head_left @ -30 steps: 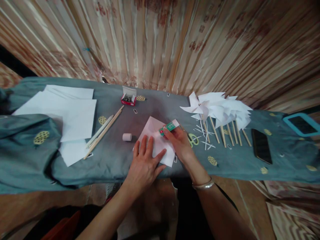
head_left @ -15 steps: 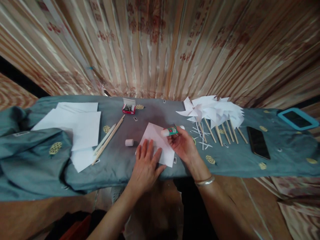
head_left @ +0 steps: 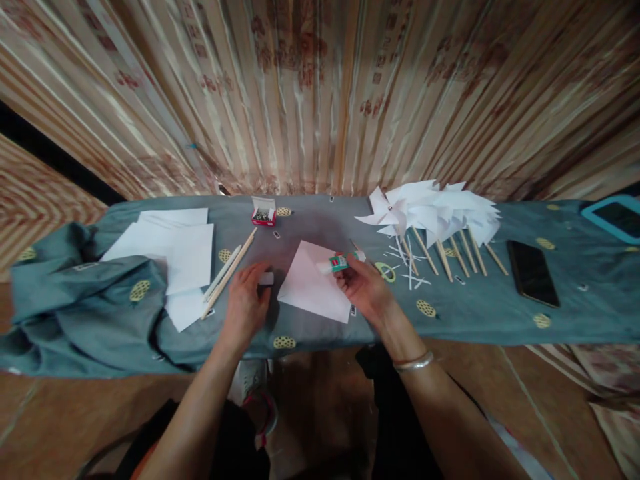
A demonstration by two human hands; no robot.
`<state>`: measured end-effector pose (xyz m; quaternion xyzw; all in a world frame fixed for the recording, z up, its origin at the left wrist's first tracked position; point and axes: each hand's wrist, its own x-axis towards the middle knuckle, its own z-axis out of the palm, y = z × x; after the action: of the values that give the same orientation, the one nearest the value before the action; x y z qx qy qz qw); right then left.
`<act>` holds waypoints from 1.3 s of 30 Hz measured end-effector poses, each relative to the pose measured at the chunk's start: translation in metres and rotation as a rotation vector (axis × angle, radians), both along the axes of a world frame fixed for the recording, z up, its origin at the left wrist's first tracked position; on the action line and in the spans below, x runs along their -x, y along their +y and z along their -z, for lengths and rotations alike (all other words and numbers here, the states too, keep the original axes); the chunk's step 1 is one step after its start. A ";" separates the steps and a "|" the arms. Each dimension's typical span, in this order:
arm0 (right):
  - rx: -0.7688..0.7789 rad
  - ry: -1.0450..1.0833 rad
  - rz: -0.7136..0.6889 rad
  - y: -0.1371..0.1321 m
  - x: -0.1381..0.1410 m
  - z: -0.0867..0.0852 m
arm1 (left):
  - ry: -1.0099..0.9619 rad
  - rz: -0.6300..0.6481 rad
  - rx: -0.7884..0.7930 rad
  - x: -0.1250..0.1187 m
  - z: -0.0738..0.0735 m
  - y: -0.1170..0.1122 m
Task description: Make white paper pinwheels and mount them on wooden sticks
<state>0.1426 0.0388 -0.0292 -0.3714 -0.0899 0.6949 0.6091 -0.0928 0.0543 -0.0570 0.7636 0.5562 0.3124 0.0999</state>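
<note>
My right hand (head_left: 367, 285) is closed around a green-and-white glue stick (head_left: 339, 263), its uncapped white end pointing left above a square sheet of paper (head_left: 313, 283). The sheet lies flat on the cloth, and no hand presses on it. Left of the paper, my left hand (head_left: 247, 298) has its fingers and thumb closed about the small white glue stick cap (head_left: 267, 279), which partly shows between them. Scissors with a yellow-green handle (head_left: 385, 272) lie near my right hand, beside thin paper strips (head_left: 411, 263).
White paper pinwheels (head_left: 435, 210) on wooden sticks lie at the right, near a black phone (head_left: 533, 273) and a blue-framed tablet (head_left: 613, 219). Left are paper sheets (head_left: 190, 257), loose sticks (head_left: 231, 272) and a small red box (head_left: 263, 212). A curtain (head_left: 300, 100) hangs behind.
My left hand has left the paper and moved left to the cap, closing its fingers on it. My right hand still holds the glue stick over the sheet. The view has shifted slightly.
</note>
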 end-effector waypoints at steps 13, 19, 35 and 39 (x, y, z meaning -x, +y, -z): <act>-0.075 -0.126 -0.165 -0.010 0.022 0.000 | -0.972 -0.028 0.499 -0.026 -0.020 -0.015; -0.072 -0.189 -0.154 -0.014 0.023 0.001 | -1.054 -0.028 0.508 -0.028 -0.024 -0.020; -0.100 -0.363 -0.176 -0.014 0.024 0.002 | -0.830 0.051 0.405 -0.024 -0.025 -0.024; -0.130 -0.458 -0.201 -0.014 0.023 0.000 | -0.633 0.077 0.284 -0.021 -0.024 -0.024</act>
<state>0.1195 0.0253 -0.0290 -0.4681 -0.3066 0.6427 0.5234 -0.0714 0.0306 -0.0332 0.6275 0.5065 0.4494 0.3845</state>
